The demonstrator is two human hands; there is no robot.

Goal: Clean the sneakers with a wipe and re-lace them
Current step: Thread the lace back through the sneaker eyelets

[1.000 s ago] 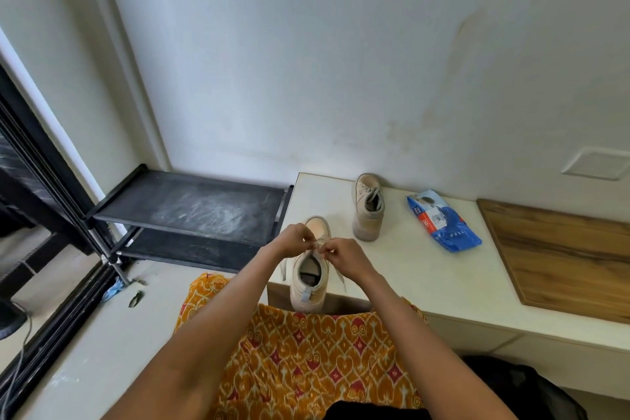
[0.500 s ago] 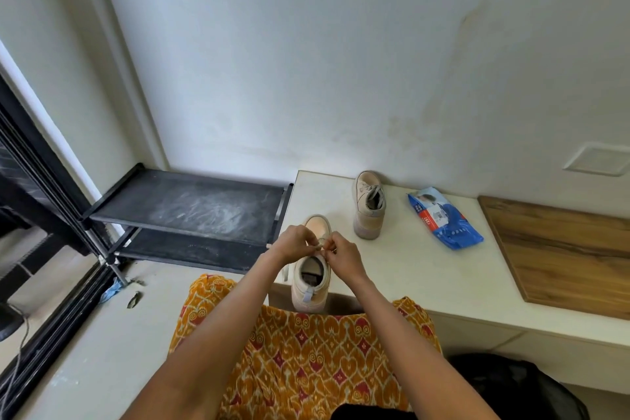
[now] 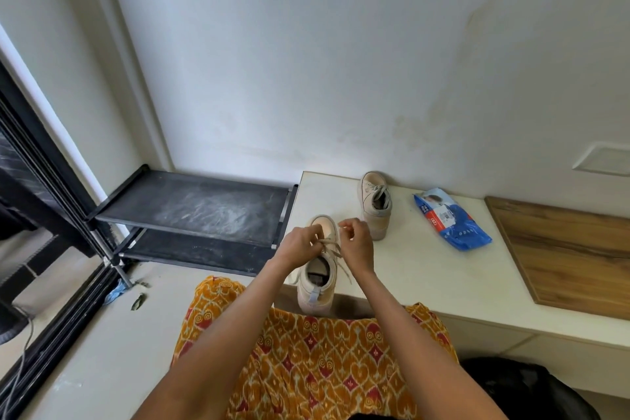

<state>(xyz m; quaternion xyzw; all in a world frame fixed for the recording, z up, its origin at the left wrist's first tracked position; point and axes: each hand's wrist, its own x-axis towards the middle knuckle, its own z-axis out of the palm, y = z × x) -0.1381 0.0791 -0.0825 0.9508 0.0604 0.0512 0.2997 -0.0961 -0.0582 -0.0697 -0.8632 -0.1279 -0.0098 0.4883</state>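
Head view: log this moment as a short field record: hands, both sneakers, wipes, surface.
left hand: pinches the lace over the near sneaker
right hand: pinches the other part of the lace, fingers curled
near sneaker: at the counter's front edge, heel toward the person, lace partly threaded, ends loose
far sneaker: upright by the wall, laced, untouched
wipes pack: blue, flat on the counter, right of the far sneaker
counter: white, wooden board at its right
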